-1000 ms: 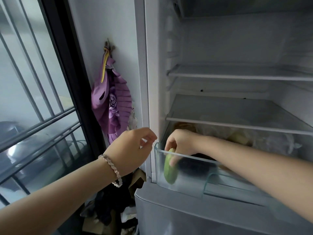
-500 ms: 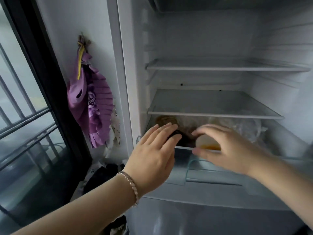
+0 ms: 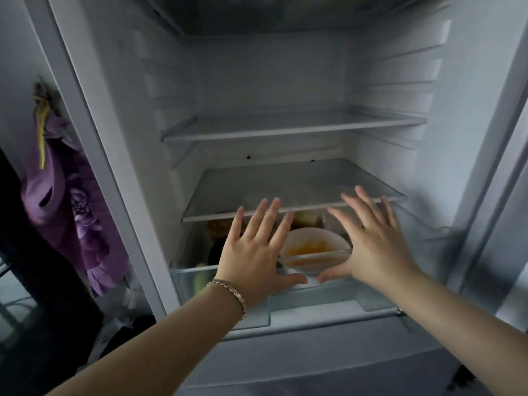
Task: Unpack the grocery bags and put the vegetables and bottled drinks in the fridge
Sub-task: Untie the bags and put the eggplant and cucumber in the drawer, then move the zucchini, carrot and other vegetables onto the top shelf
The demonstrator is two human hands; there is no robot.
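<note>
Dim, cool grey light here, the fridge (image 3: 271, 81) palest at its back wall, its ceiling and the lower-left corner sunk in shadow, side walls bowing with wide-angle distortion, a soft blur over everything.

The fridge (image 3: 271, 81) stands open, its upper shelf (image 3: 285, 128) and lower shelf (image 3: 300, 184) bare glass. Below them a clear drawer (image 3: 337, 294) sits pulled out. The left hand (image 3: 251, 252) and right hand (image 3: 374, 247) hover above its front, fingers straight and spread, thumbs pointing toward each other near the rim. Between the hands lies a white bowl (image 3: 314, 247) with orange-yellow contents. A green vegetable (image 3: 200, 277) shows in the drawer's left corner. A bracelet (image 3: 231, 295) circles the left wrist; a purple cloth (image 3: 57, 210) hangs on the wall beside the fridge
</note>
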